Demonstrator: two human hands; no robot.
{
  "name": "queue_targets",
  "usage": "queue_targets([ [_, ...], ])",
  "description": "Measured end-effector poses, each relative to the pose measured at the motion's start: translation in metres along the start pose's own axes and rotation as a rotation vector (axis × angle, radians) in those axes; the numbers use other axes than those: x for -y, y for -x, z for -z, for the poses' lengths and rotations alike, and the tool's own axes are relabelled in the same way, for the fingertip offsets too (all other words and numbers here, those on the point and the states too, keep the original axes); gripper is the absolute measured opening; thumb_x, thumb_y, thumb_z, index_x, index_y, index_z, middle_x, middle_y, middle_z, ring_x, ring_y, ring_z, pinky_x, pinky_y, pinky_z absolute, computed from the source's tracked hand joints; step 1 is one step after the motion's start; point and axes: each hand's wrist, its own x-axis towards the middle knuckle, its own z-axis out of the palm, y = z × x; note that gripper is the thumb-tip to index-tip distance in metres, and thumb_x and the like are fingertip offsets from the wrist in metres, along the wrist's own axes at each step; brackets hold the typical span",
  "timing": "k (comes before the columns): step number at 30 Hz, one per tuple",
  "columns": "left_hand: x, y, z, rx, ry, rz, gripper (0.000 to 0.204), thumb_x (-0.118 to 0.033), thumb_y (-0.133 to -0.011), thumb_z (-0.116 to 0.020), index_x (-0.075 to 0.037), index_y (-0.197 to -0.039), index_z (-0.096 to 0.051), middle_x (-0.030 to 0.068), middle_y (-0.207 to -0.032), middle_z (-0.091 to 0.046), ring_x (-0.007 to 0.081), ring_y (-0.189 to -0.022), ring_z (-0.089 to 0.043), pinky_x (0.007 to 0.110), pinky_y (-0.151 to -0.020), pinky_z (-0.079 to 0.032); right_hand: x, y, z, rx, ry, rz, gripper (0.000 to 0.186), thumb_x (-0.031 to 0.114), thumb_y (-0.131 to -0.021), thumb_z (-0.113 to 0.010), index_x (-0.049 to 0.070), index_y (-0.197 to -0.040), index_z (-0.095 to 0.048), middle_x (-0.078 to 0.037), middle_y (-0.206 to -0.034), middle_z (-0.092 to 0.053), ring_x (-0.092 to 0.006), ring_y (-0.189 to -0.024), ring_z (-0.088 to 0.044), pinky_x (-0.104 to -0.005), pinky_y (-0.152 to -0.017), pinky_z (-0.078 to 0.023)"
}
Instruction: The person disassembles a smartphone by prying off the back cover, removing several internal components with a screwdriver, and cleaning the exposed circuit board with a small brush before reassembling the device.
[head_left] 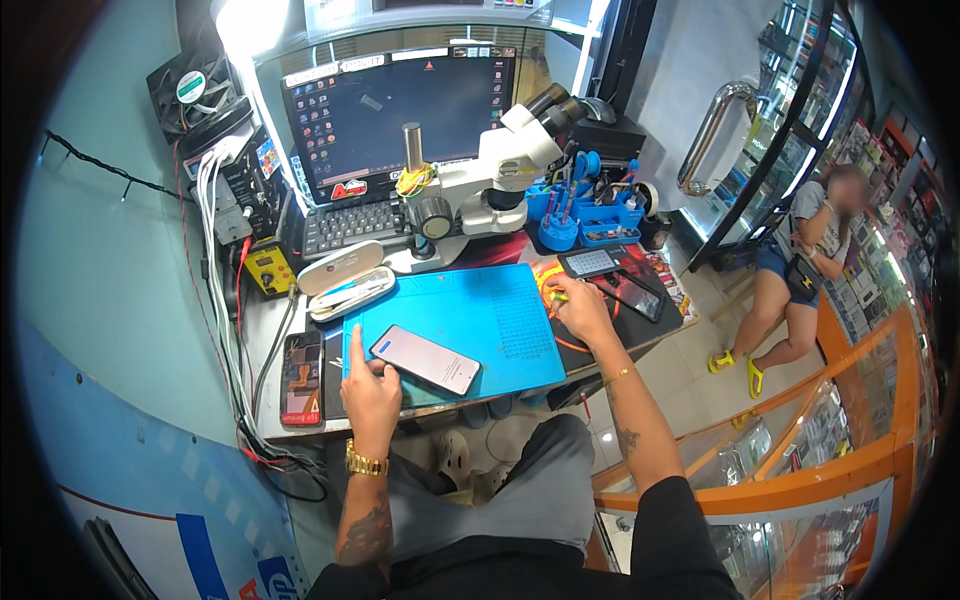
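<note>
A smartphone (426, 359) with a lit pale screen lies face up and slanted on the blue repair mat (450, 305). My left hand (370, 395) is at the mat's left front corner, beside the phone. Its index finger points away from me, the other fingers are partly curled, and I see nothing held in it. Over the mat's right edge, my right hand (584, 312) has its fingers pinched round a small yellow-green thing (560, 296), mostly hidden by the fingers. Orange-yellow cord (548, 275) lies next to that hand.
A microscope (500, 170) stands behind the mat, before a monitor (400, 110) and keyboard (350, 228). An open white case (350, 290) and a phone (302, 375) lie left. Blue tool holders (590, 215) and another phone (638, 295) are right. A person (800, 260) sits beyond the table.
</note>
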Motion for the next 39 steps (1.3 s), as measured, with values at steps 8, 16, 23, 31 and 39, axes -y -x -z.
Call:
queue_targets([
  [8,-0.015,-0.004,-0.013,0.17,0.84,0.425,0.094,-0.002,-0.095,-0.062,-0.008,-0.165,0.0,0.015,-0.124,-0.058,0.0207,-0.093,-0.07,0.033,-0.069,-0.063,0.005,-0.02,0.001,0.107,0.196,0.091,0.02,0.009,-0.086,-0.07,0.015,-0.1,-0.082,-0.018,-0.093,-0.075,-0.0378,-0.087,-0.072,-0.0505,-0.077,-0.056],
  [16,-0.001,-0.003,-0.043,0.064,0.79,0.203,0.1,0.006,-0.093,-0.065,-0.009,-0.165,0.002,0.0215,-0.13,-0.054,0.0242,-0.096,-0.073,0.034,-0.071,-0.064,-0.004,-0.033,-0.022,-0.002,0.273,0.19,0.013,0.012,-0.092,-0.06,0.01,-0.097,-0.072,-0.019,-0.087,-0.074,-0.0414,-0.083,-0.072,-0.0539,-0.071,-0.054],
  [23,-0.008,-0.009,-0.033,0.124,0.905,0.322,0.097,0.007,-0.093,-0.062,-0.012,-0.166,0.001,0.0202,-0.131,-0.059,0.024,-0.107,-0.069,0.039,-0.076,-0.064,0.01,-0.068,-0.047,0.009,0.299,0.178,0.02,0.006,-0.089,-0.06,0.01,-0.103,-0.073,-0.02,-0.094,-0.072,-0.0429,-0.089,-0.071,-0.0543,-0.077,-0.056],
  [31,0.009,-0.014,-0.022,0.237,1.4,0.43,0.052,-0.005,-0.103,-0.048,0.005,-0.153,-0.039,0.0148,-0.133,-0.064,0.0234,-0.116,-0.067,0.038,-0.101,-0.055,0.009,-0.068,-0.043,0.144,0.273,-0.022,0.018,0.018,-0.091,-0.071,0.01,-0.107,-0.072,-0.02,-0.108,-0.071,-0.0428,-0.1,-0.07,-0.0534,-0.085,-0.057],
  [39,-0.009,-0.011,0.0,0.309,1.581,0.504,0.043,-0.01,-0.107,-0.047,-0.001,-0.149,-0.043,0.0129,-0.131,-0.064,0.025,-0.122,-0.065,0.045,-0.106,-0.055,0.006,-0.109,-0.041,0.228,0.121,-0.174,0.035,0.017,-0.084,-0.079,0.003,-0.116,-0.073,-0.023,-0.104,-0.075,-0.0383,-0.103,-0.072,-0.0441,-0.091,-0.054],
])
